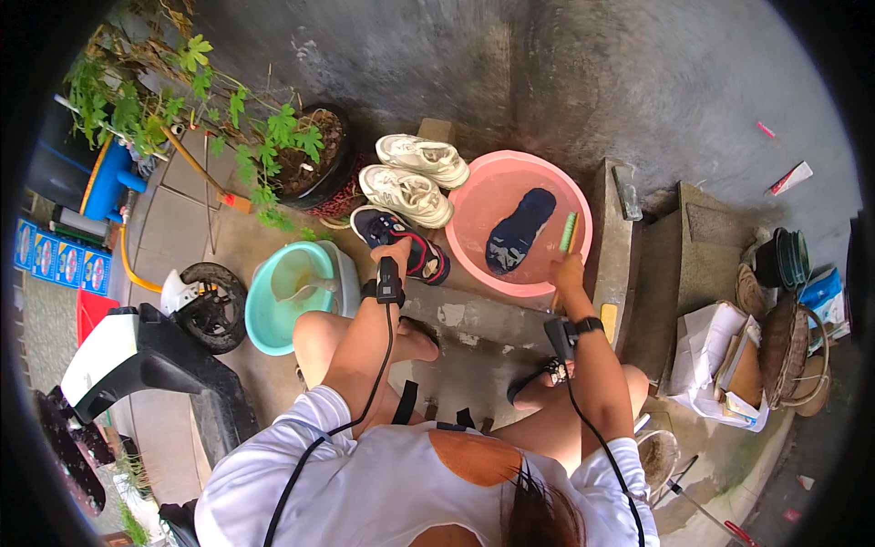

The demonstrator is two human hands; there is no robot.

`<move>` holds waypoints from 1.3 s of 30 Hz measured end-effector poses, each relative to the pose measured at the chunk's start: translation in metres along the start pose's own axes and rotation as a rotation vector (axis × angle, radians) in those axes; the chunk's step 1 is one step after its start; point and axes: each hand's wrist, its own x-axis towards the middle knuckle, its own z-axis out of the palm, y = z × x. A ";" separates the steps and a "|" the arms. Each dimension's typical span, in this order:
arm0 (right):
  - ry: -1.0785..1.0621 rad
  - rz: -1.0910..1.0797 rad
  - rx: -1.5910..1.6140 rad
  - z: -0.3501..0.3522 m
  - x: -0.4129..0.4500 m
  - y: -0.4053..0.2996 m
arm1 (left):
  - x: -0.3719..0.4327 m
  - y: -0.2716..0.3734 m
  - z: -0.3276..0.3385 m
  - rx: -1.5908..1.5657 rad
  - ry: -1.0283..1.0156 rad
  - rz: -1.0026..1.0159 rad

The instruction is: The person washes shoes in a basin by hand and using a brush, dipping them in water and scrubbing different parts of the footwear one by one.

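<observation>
My left hand (394, 251) grips a dark blue sneaker (432, 263) with red trim and a white sole edge, beside the pink basin. The fingers hide the middle of the shoe. In my right hand (567, 273) is a scrub brush (567, 232) with pale green bristles, held upright over the basin's right rim. Water fills the pink plastic basin (472, 270), and a dark blue insole (521, 229) lies in it, one end glossy. Two off-white sneakers (407, 195) rest side by side, left of the basin.
At left, a turquoise basin (256, 328) holding a pale scoop overlaps a grey tub (347, 277). A potted vine (328, 150) stands behind them. A scooter (184, 369) is at far left. Concrete steps (653, 287), a carton of cardboard (704, 342) and a wicker basket (783, 349) are at right.
</observation>
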 end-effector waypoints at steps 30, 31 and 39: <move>-0.616 0.507 0.851 0.130 0.109 -0.011 | -0.016 0.045 -0.170 -2.053 -0.324 -0.438; -0.644 0.509 0.829 0.117 0.095 -0.036 | -0.015 0.036 -0.166 -2.075 -0.306 -0.448; -0.732 0.429 1.102 -0.014 0.052 -0.116 | -0.014 0.063 -0.163 -2.013 -0.290 -0.304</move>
